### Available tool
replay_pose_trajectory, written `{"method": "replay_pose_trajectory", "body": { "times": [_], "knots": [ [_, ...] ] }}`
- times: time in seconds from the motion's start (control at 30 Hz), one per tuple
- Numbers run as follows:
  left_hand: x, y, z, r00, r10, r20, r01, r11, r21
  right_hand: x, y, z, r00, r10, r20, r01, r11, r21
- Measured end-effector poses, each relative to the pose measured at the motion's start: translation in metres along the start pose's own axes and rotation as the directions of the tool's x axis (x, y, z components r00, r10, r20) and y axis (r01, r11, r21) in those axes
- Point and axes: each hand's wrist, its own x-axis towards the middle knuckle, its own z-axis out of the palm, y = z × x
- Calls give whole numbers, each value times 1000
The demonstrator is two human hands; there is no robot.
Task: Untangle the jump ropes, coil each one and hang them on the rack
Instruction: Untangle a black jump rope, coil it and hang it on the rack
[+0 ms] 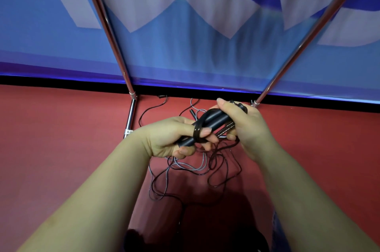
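Note:
Both hands hold a bundle of dark jump-rope handles (211,121) in front of me. My left hand (174,138) grips the lower ends of the handles, with a loop of black cord (198,128) wrapped around them beside its fingers. My right hand (240,122) grips the upper ends. Below the hands, a black rope (226,177) and a grey rope (185,166) hang down in tangled loops onto the red floor. Another handle (191,112) lies on the floor behind the bundle.
The chrome rack stands ahead: a left pole (109,31) and a right pole (304,46) slant up from feet on the red floor (61,138). A blue and white banner (185,50) hangs behind. A thin black cord (152,107) trails near the left foot.

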Motion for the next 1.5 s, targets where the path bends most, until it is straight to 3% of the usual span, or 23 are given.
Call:
{"method": "replay_pose_trajectory", "body": {
  "times": [0.2, 0.27, 0.37, 0.5, 0.57, 0.67, 0.77, 0.87, 1.03, 1.1, 1.2, 1.27, 1.37, 1.5],
  "knots": [
    [6, 1, -6, 997, -39, 61, 47, 990, -134, 1, 0, 2, 996, -1, -91, -1, 1000, -22],
    [4, 0, 0, 999, 4, 44, -4, 1000, 16, 1, 1, 2, 993, 1, -117, -4, 1000, -19],
    [6, 1, 5, 986, 81, -144, -47, 974, 224, 2, 0, 5, 985, -2, -173, 0, 1000, -11],
    [11, 4, 5, 842, 316, -437, -289, 949, 128, 2, -5, 4, 954, 21, -298, 14, 993, 114],
    [13, 2, 11, 769, 402, -497, -395, 910, 125, 2, -7, 3, 947, 44, -318, 15, 983, 183],
    [17, -4, 18, 697, 492, -521, -413, 870, 268, 3, -8, 3, 939, 79, -335, -3, 975, 223],
    [19, -5, 19, 666, 518, -537, -398, 855, 331, 3, -9, 2, 942, 130, -310, -35, 955, 295],
    [21, -2, 22, 654, 511, -557, -442, 857, 266, 2, -10, 3, 948, 181, -261, -77, 928, 363],
    [23, 0, 22, 618, 541, -571, -469, 836, 286, -1, -13, 11, 975, 208, -80, -147, 869, 472],
    [23, 1, 22, 594, 547, -590, -470, 831, 297, -2, -10, 17, 981, 191, -19, -169, 903, 395],
    [24, 2, 19, 516, 568, -641, -456, 816, 356, -8, -3, 25, 992, 106, 64, -107, 994, 27],
    [24, 0, 12, 452, 589, -670, -415, 804, 427, -12, 0, 29, 987, 93, 133, -64, 977, -203],
    [22, -3, 0, 399, 605, -689, -274, 796, 540, -15, 5, 35, 962, 61, 267, 37, 936, -349],
    [19, -5, -7, 399, 589, -702, -39, 776, 629, -17, 8, 34, 933, -38, 357, 210, 864, -457]
  ]
}}
